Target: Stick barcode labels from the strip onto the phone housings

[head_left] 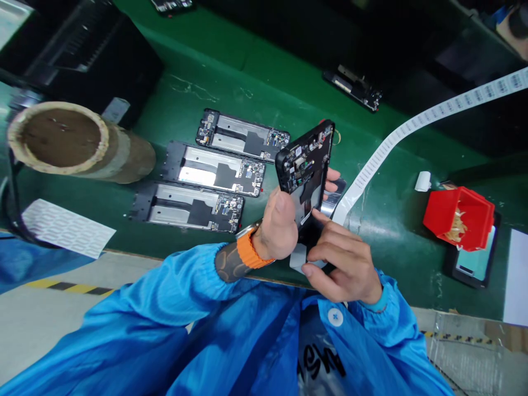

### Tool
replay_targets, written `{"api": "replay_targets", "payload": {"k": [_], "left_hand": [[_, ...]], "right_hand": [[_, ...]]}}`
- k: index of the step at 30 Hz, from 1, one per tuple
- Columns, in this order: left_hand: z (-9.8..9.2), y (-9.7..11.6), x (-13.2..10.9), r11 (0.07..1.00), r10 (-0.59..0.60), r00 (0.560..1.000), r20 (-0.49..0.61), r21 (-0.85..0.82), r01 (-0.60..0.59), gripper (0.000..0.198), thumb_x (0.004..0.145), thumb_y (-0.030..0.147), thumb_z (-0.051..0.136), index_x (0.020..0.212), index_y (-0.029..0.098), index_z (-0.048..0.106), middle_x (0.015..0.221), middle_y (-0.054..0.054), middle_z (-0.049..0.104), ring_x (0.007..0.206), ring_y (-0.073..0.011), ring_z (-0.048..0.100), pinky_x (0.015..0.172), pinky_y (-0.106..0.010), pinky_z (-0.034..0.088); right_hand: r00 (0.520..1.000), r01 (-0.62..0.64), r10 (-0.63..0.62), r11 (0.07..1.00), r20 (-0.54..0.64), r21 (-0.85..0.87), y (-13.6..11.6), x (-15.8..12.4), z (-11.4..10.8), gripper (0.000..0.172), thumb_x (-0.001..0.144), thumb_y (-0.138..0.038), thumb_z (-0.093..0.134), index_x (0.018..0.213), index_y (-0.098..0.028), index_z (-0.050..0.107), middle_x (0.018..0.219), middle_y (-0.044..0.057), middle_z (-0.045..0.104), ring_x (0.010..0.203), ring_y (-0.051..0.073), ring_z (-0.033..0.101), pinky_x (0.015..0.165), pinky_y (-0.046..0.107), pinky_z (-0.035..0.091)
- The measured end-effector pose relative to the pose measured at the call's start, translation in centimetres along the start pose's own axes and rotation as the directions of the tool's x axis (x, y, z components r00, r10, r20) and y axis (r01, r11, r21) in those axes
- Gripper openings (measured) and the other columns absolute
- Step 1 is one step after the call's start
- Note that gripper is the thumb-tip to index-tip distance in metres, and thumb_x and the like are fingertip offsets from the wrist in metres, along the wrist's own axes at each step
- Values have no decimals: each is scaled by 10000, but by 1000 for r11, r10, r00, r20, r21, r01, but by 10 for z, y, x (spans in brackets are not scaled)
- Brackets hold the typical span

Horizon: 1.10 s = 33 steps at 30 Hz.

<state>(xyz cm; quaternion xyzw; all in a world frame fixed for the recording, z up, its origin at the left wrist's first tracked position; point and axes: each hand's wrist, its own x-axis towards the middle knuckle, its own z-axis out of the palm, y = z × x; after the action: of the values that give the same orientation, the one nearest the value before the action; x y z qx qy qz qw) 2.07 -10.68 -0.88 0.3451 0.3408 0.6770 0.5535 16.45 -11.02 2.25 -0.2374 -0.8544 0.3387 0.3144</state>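
Note:
My left hand (281, 223), with an orange watch band at the wrist, grips an opened phone frame (303, 159). The frame is tilted up, its circuit parts facing me. A small white label (306, 218) lies on its lower part. My right hand (344, 256) reaches in from the right; its index fingertip touches the frame beside this label. Its thumb and middle finger are closed at the edge of a small pale grey piece of paper (297, 257). A long strip of barcode labels (381, 154) runs from near my right hand up to the right.
Three opened phone frames (214, 171) lie in a row at the left. Beyond them stands a thick cardboard tube (132, 157). A label sheet (68, 226) lies front left. A red bin (460, 212) sits at the right, by a phone (474, 269). Another frame (352, 88) lies at the back.

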Motion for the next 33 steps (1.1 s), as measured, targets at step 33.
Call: {"api": "replay_targets", "payload": {"k": [33], "left_hand": [[-2, -7, -3, 999, 41, 999, 18, 31, -41, 704, 924, 777, 306, 1141, 227, 688, 1243, -117, 667, 1092, -310, 653, 900, -447, 562]], "right_hand": [[999, 8, -9, 1000, -44, -16, 0, -2, 9, 68, 843, -201, 661, 788, -203, 622, 645, -14, 574, 610, 146, 521, 1058, 553, 554]]}}
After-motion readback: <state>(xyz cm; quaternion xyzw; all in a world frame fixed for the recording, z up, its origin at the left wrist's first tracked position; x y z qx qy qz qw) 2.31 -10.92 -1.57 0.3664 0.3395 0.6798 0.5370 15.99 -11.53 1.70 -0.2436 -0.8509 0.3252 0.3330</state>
